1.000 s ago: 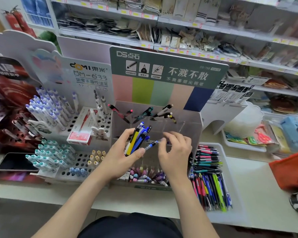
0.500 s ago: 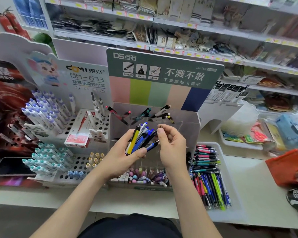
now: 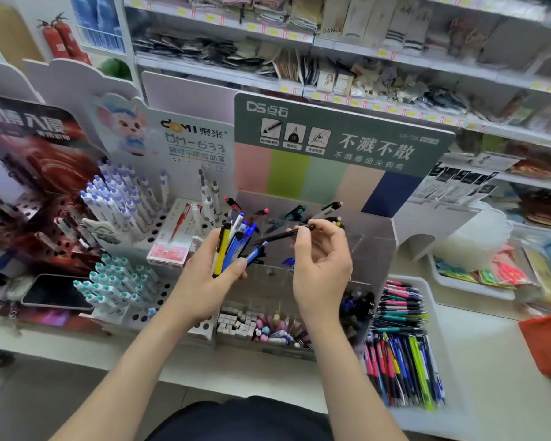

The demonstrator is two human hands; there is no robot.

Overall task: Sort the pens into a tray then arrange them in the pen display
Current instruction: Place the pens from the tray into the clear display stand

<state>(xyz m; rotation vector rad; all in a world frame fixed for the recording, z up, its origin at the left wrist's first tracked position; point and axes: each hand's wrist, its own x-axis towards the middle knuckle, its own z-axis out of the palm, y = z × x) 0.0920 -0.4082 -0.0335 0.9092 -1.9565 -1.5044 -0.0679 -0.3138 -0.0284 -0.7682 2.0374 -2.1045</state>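
Observation:
My left hand [image 3: 209, 278] grips a bundle of pens [image 3: 233, 245], yellow, blue and white, tips up, in front of the clear acrylic pen display [image 3: 376, 246]. My right hand [image 3: 323, 268] pinches a single black pen [image 3: 279, 236] between thumb and fingertips, lying almost level just right of the bundle. A few pens [image 3: 326, 207] stand in the display's upper holes. A white tray [image 3: 433, 300] to the right holds several sorted pens [image 3: 401, 345] in pink, blue, green and black.
A white peg stand [image 3: 147, 230] with purple-capped and teal-capped pens sits left, with a red pen box [image 3: 175, 246] on it. A black phone [image 3: 56, 292] lies far left. Small erasers and caps [image 3: 268, 329] fill the display's lower bin. Shelves rise behind; an orange bag [image 3: 547, 342] lies right.
My right hand let go of the blue pen, which stays in the left hand's bundle, and has drawn a black pen out to the right. The view shifted slightly.

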